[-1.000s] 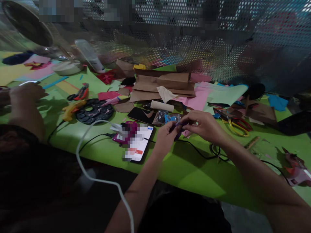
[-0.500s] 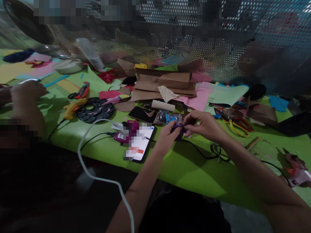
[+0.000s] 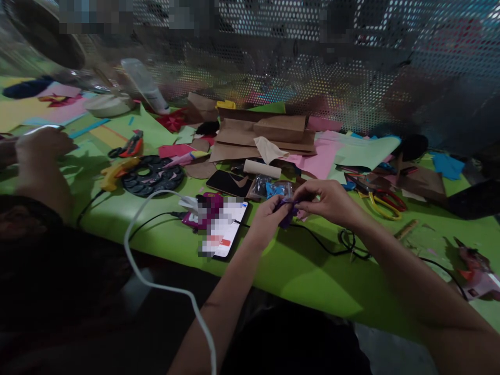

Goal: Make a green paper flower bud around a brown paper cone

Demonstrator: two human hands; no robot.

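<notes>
A small dark purple piece (image 3: 286,217), perhaps paper or felt, hangs between my two hands above the green table. My left hand (image 3: 271,214) is closed, with thumb and fingers pinching its left side. From the right, my right hand (image 3: 326,200) pinches the upper edge of the same piece between thumb and fingertips. The fingers cover much of it, so its full shape is hidden. Just behind my hands lies a clear packet with blue and dark contents (image 3: 278,189). Left of my left hand is a phone with a lit screen (image 3: 230,229), a cable running beside it.
A purple power strip (image 3: 203,211) with a white cord (image 3: 156,285) lies left. Further left are a yellow glue gun (image 3: 117,174), a black round tray (image 3: 154,179) and another person's arm (image 3: 41,161). Brown paper (image 3: 265,133) is behind; yellow-handled pliers (image 3: 385,205) and a black cable (image 3: 320,245) lie right.
The purple piece has turned slightly and shows more below my left fingers. Both hands keep nearly the same place and grip. At the left, the other person's head has come further into view.
</notes>
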